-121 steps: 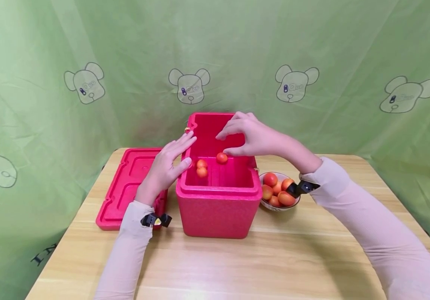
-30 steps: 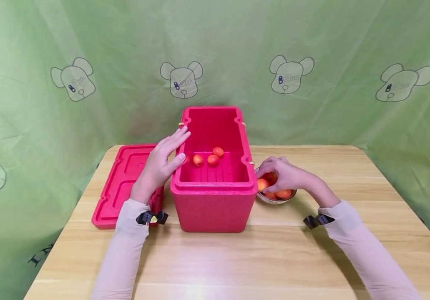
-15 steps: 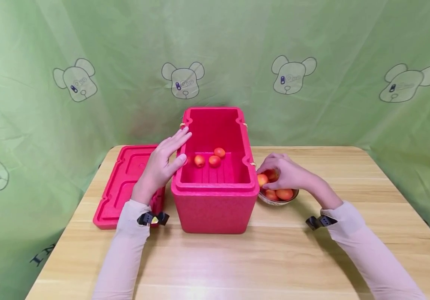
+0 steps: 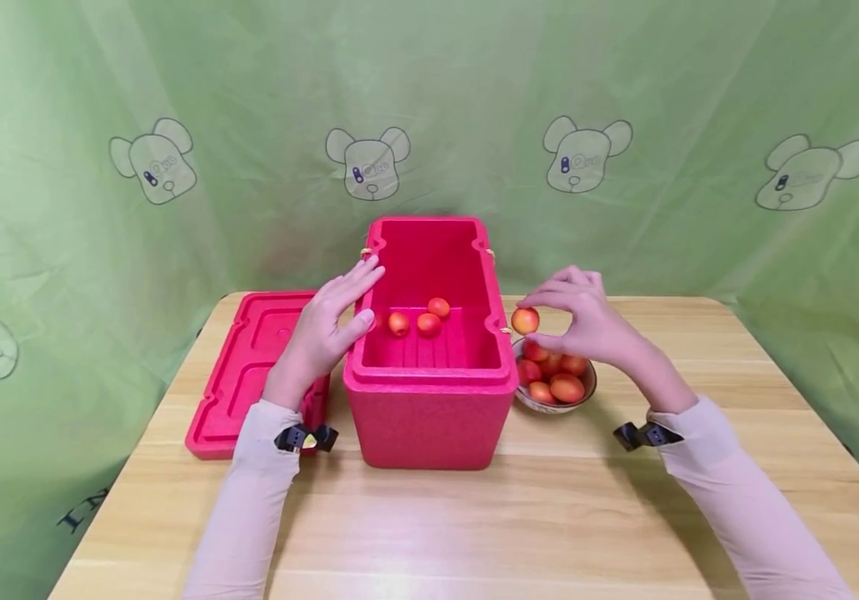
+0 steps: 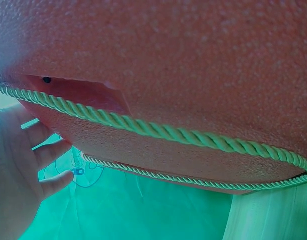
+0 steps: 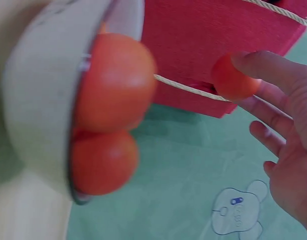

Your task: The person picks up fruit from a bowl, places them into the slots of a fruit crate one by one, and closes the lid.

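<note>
My right hand pinches a tomato between thumb and fingertips, just above the bowl. In the right wrist view the same tomato shows in front of the red box's cord. Several more tomatoes fill the bowl. With fingers straight, my left hand rests on the left rim of the red foam box. Inside that box lie a few tomatoes on the ribbed floor, one partly hidden by my left thumb. The left wrist view shows the hand at the box's side.
The box's red lid lies on the wooden table to the left, partly under my left forearm. A twisted cord runs along the box's outer side. A green curtain with bear drawings hangs behind.
Four seconds ago my right hand was over the box with a tomato just below it. It went to the bowl, and now has lifted another tomato out. My left hand stays on the rim.
</note>
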